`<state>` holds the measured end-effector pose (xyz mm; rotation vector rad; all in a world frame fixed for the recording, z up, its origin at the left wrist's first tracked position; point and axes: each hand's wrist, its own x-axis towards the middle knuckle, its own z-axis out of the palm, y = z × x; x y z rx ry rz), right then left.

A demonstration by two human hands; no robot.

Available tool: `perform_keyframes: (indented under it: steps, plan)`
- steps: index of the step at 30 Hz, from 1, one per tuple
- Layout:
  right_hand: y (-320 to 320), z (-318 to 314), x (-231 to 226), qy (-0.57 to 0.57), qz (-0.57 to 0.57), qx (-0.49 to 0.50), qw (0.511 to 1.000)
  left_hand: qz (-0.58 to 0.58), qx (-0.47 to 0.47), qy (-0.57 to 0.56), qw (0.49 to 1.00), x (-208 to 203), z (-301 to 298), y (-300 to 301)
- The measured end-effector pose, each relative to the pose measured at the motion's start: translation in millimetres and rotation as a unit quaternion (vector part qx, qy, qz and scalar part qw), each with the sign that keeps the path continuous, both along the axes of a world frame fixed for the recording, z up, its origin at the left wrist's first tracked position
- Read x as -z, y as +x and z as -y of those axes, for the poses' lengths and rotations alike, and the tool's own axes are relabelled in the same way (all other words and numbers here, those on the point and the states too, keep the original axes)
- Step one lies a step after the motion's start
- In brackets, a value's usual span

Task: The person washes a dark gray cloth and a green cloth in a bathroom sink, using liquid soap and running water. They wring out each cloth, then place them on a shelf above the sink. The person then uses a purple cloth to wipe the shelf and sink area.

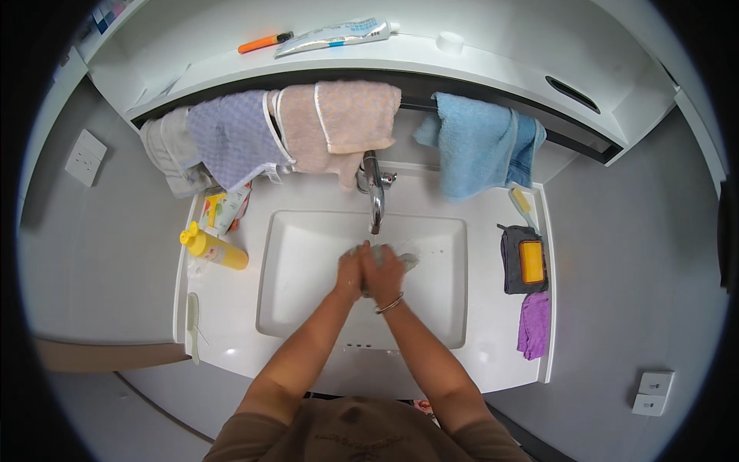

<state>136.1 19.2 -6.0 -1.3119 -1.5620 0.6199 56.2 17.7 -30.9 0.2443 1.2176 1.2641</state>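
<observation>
Over the white sink [286,296], my left hand [349,272] and my right hand [383,274] are pressed together, fingers closed around a wet-looking grey-green cloth [410,262]. One end of the cloth sticks out to the right of my right hand, and a little shows below between the palms. Most of it is hidden by the hands, which are slightly smeared by motion. Just above them hangs the spout of the chrome faucet [375,202]. Whether water runs from it is hard to tell. A bracelet [389,303] circles my right wrist.
A yellow bottle [215,248] lies left of the sink, with a comb [193,327] nearer me. To the right are a brush [523,205], an orange-yellow soap bar [531,262] on a dark cloth and a purple cloth [533,326]. Towels, including a blue one [473,146], hang behind.
</observation>
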Motion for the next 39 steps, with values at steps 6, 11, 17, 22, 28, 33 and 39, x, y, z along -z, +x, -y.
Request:
perform_keyframes:
  steps: [6, 11, 17, 22, 28, 33, 39]
  plan:
    - [14.2, -35.0, 26.0, -0.144, 0.074, 0.013, 0.987, 0.062, 0.047, -0.011, 0.997, 9.4, 8.1, -8.1]
    - [54.8, -50.4, 53.1, -0.222, -0.067, -0.036, 0.972, 0.09, 0.044, -0.023, 0.995, -25.7, 4.3, -41.1]
    - [55.3, -50.7, 41.3, -0.449, -0.296, -0.11, 0.836, -0.126, 0.1, -0.001, 0.987, -19.8, 1.9, -90.1]
    - [36.2, -54.1, 17.4, -0.359, -0.131, -0.328, 0.864, -0.231, 0.249, 0.177, 0.924, -11.4, 10.9, -69.6]
    - [52.3, -59.3, -12.4, -0.394, 0.097, -0.383, 0.83, -0.236, 0.39, 0.09, 0.885, -28.6, -2.8, -82.6]
    - [63.4, -44.7, 0.6, -0.187, 0.287, -0.385, 0.857, 0.002, 0.169, 0.137, 0.976, -31.8, 6.1, -70.8]
    - [53.3, -43.6, 62.6, -0.341, -0.509, -0.183, 0.769, 0.134, -0.001, 0.059, 0.989, -36.6, 7.2, -55.7]
